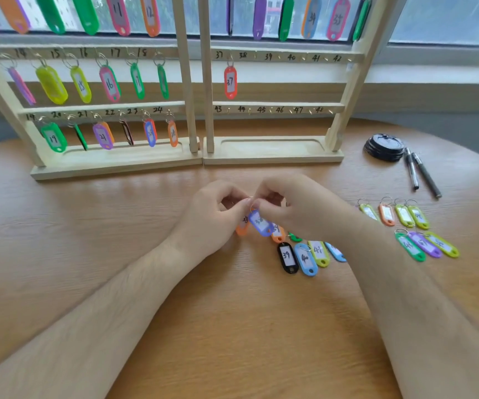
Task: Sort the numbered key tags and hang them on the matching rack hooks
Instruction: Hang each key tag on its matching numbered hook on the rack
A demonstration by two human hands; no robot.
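The left rack (111,165) is full on the rows in view, tags on every hook from the teens to 24. On the right rack (273,156) only tag 37 (230,82) hangs; hook 38 (255,56) beside it and the hooks after it are bare.

In front of the racks, the left hand (215,214) and right hand (298,208) meet just above the tabletop (232,326). Both have their fingers (245,203) curled in a pinch on the ring (252,207) of a blue tag (260,224), which dangles tilted between them. Its number looks like 38, but it is too blurred to be sure. An orange tag (242,229) lies under the left hand, touching or nearly touching the blue one.

To the right lie tag 39 (288,257), tag 40 (306,260) and tag 41 (319,251) in a close row, partly under the right forearm. Further right is a second cluster of tags (417,226), with two pens (422,174) beyond it.

The likely risks:
- The ring is thin and the pinch small, so it could slip on the lift.
- A misread number would send the tag to the wrong hook.
- The right forearm could sweep the sorted row out of order as it rises.
- On the reach to hook 38, the ring could knock tag 37, which hangs just beside it.
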